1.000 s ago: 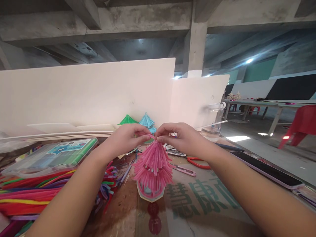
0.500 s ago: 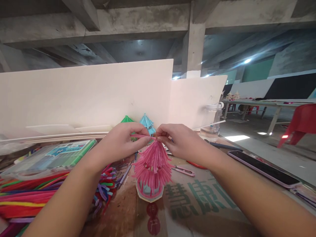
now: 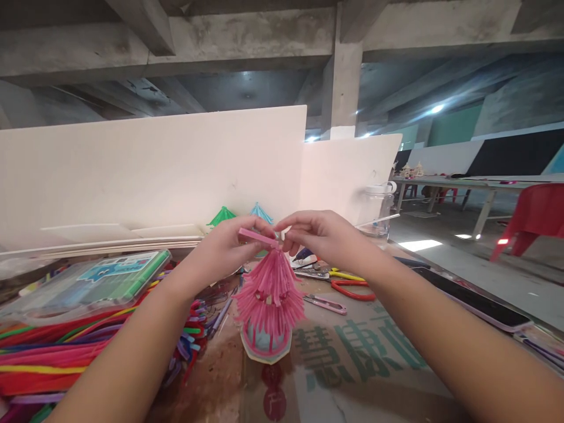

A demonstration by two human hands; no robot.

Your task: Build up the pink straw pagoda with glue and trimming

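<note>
A pink tiered pagoda-like model [image 3: 269, 288], its roofs made of fuzzy pipe cleaners, stands upright on a pale many-sided base. Just above its peak, a short pink pipe cleaner [image 3: 258, 237] lies slantwise. My left hand [image 3: 224, 244] is closed around that piece, thumb below and fingers behind. On the other side of the peak is my right hand [image 3: 319, 235], its index finger stretched toward the strip's end and its other fingers loosely curled. No object shows in my right hand. Behind the hands, green [image 3: 222, 215] and light-blue [image 3: 261, 212] roofs of similar models are partly hidden.
Many coloured pipe cleaners [image 3: 53, 358] lie at left beside a clear plastic case [image 3: 118, 276]. Small pink-handled snips [image 3: 326, 304] and orange-handled scissors [image 3: 352, 289] lie right of the model. Farther right are a phone [image 3: 476, 299] and a clear bottle [image 3: 376, 211].
My right fingers have loosened and lifted from the peak. The pink strip now tilts, its right end lower and visible. Scissors behind my right wrist have come into view.
</note>
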